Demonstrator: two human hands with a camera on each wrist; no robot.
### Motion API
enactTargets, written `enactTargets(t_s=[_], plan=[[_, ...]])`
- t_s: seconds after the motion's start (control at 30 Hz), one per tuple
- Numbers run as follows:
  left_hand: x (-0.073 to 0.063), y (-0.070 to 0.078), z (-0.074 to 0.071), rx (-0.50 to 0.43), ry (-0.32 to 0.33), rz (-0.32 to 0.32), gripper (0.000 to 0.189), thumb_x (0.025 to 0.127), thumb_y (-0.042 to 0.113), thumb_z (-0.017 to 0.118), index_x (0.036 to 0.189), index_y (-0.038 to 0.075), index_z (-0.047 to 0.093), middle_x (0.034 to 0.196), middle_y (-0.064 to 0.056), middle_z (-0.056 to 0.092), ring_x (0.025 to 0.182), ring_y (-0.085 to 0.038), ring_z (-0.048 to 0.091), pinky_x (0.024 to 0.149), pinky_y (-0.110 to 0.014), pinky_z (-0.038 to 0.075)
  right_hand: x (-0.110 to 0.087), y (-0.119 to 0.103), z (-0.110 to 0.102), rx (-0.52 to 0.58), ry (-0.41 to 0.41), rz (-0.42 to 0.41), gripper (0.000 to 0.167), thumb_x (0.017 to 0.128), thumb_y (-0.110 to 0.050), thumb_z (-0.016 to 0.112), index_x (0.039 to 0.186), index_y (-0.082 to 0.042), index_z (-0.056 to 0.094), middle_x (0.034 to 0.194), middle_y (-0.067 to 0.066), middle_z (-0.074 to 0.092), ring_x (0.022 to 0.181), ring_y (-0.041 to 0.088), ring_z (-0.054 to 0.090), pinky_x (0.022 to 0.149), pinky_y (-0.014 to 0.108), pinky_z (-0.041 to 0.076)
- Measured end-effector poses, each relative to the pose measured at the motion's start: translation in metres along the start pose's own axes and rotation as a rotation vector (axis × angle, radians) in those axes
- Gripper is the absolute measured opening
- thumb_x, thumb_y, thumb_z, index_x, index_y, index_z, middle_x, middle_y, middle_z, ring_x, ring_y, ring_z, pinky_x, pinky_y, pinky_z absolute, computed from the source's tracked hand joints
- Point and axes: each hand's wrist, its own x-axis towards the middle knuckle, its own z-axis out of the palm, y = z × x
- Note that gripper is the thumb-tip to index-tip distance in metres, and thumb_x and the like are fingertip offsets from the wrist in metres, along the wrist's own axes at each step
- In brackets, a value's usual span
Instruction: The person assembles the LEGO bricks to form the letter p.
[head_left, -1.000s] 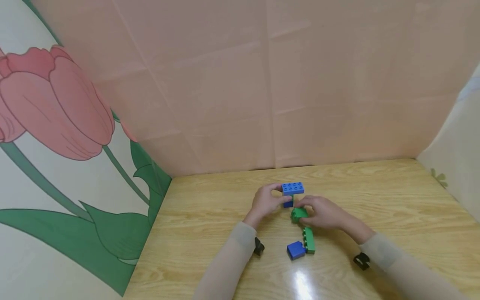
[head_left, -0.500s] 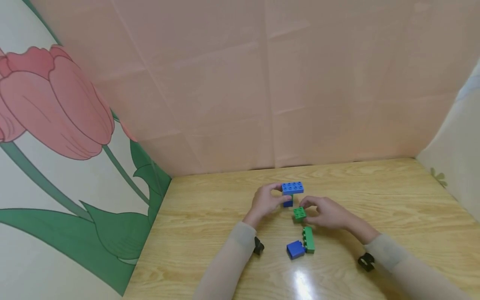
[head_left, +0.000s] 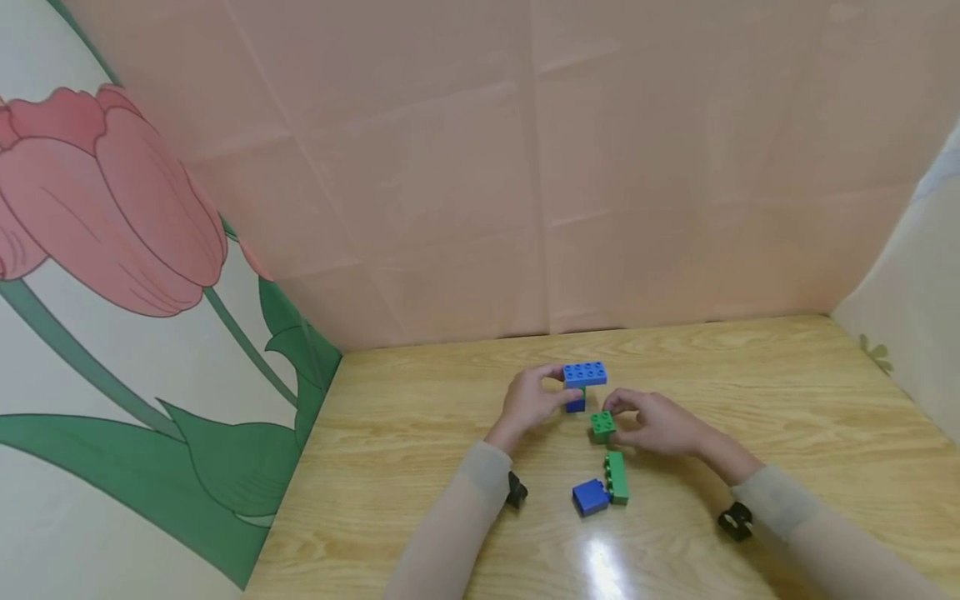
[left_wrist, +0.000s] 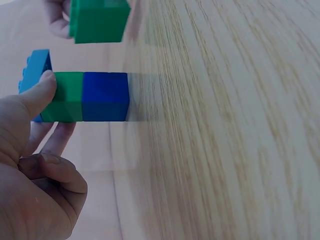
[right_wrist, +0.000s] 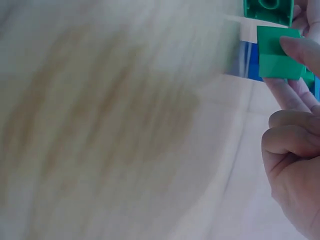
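1. currently my left hand (head_left: 528, 402) pinches the upper part of an upright stack (left_wrist: 82, 97), thumb on one face and fingers reaching round the other, with the rest curled in toward my palm.
2. that stack stands on the wooden table (head_left: 420, 467): a light blue brick (head_left: 585, 373) with eight studs across the top, a green middle brick (left_wrist: 69, 97) under it, and a dark blue bottom brick (left_wrist: 105, 97). the top one juts out to the right.
3. my right hand (head_left: 651, 423) pinches a small green brick (head_left: 602, 422) between thumb and fingers, its four studs facing up. it's near the stack but apart from it, to the right and closer to me; i can't tell whether it touches the table.
4. closer still, a long green brick (head_left: 617, 478) lies on its side, studs facing left, with a loose blue brick (head_left: 590, 497) just beside it.
5. behind everything hangs a pinkish cloth (head_left: 450, 183); a big tulip picture (head_left: 127, 200) fills the left side.
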Motion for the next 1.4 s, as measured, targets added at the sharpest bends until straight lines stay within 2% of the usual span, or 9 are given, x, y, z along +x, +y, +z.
enactTargets(t_s=[0.2, 0.4, 0.57, 0.77, 1.0, 1.13, 1.23, 1.4], plan=[[0.0, 0.002, -0.001, 0.016, -0.007, 0.0, 0.04, 0.089, 0.045, 0.082, 0.123, 0.026, 0.076, 0.116, 0.019, 0.07, 0.123, -0.017, 0.062, 0.107, -0.044, 0.046, 0.0, -0.01, -0.012, -0.001, 0.055, -0.043, 0.031, 0.093, -0.031, 0.081, 0.118, -0.027, 0.063, 0.127, -0.003, 0.069, 0.121, 0.032, 0.064, 0.095, 0.066, 0.05], [0.0, 0.003, -0.002, 0.028, -0.01, 0.017, 0.042, 0.089, 0.047, 0.082, 0.125, 0.026, 0.075, 0.115, 0.019, 0.071, 0.121, -0.011, 0.062, 0.106, -0.042, 0.047, 0.004, -0.023, -0.025, -0.002, 0.085, -0.09, 0.033, 0.093, -0.035, 0.081, 0.119, -0.024, 0.063, 0.128, 0.001, 0.069, 0.122, 0.034, 0.063, 0.085, 0.057, 0.055], [0.001, 0.003, -0.003, 0.016, -0.013, 0.024, 0.039, 0.089, 0.048, 0.082, 0.122, 0.027, 0.076, 0.113, 0.02, 0.071, 0.119, -0.01, 0.062, 0.106, -0.043, 0.047, 0.011, -0.032, -0.032, 0.027, 0.105, -0.104, 0.039, 0.094, -0.036, 0.08, 0.126, -0.023, 0.062, 0.128, 0.001, 0.067, 0.123, 0.034, 0.062, 0.089, 0.062, 0.054], [0.002, 0.001, -0.001, 0.003, -0.01, 0.021, 0.037, 0.09, 0.043, 0.082, 0.122, 0.026, 0.076, 0.109, 0.02, 0.07, 0.123, -0.021, 0.063, 0.105, -0.046, 0.047, 0.02, -0.042, -0.037, 0.058, 0.142, -0.122, 0.042, 0.094, -0.033, 0.08, 0.13, -0.019, 0.061, 0.129, 0.002, 0.066, 0.125, 0.034, 0.061, 0.093, 0.066, 0.051], [0.002, 0.001, -0.001, 0.002, -0.004, 0.029, 0.035, 0.088, 0.045, 0.083, 0.118, 0.027, 0.077, 0.106, 0.022, 0.069, 0.119, -0.018, 0.064, 0.104, -0.043, 0.048, 0.032, -0.046, -0.039, 0.043, 0.188, -0.121, 0.044, 0.095, -0.031, 0.08, 0.131, -0.014, 0.061, 0.129, 0.005, 0.068, 0.122, 0.031, 0.063, 0.082, 0.047, 0.055], [0.002, 0.001, -0.002, -0.006, -0.007, 0.036, 0.036, 0.088, 0.047, 0.083, 0.119, 0.031, 0.077, 0.105, 0.024, 0.069, 0.116, -0.01, 0.063, 0.104, -0.044, 0.048, 0.039, -0.044, -0.04, 0.049, 0.199, -0.106, 0.045, 0.095, -0.031, 0.079, 0.133, -0.014, 0.061, 0.132, 0.008, 0.067, 0.125, 0.034, 0.061, 0.09, 0.058, 0.054], [0.003, 0.0, -0.002, -0.007, -0.007, 0.046, 0.035, 0.088, 0.047, 0.083, 0.119, 0.031, 0.077, 0.105, 0.024, 0.069, 0.115, -0.006, 0.062, 0.105, -0.044, 0.047, 0.044, -0.042, -0.039, 0.054, 0.195, -0.092, 0.048, 0.095, -0.032, 0.079, 0.135, -0.012, 0.06, 0.135, 0.01, 0.065, 0.128, 0.037, 0.059, 0.096, 0.066, 0.049], [0.003, -0.001, -0.001, -0.008, -0.01, 0.05, 0.032, 0.088, 0.047, 0.082, 0.115, 0.031, 0.077, 0.107, 0.023, 0.069, 0.116, -0.008, 0.062, 0.105, -0.045, 0.047, 0.052, -0.039, -0.039, 0.067, 0.172, -0.071, 0.051, 0.096, -0.038, 0.077, 0.137, -0.014, 0.058, 0.138, 0.008, 0.063, 0.131, 0.035, 0.057, 0.098, 0.067, 0.048]])
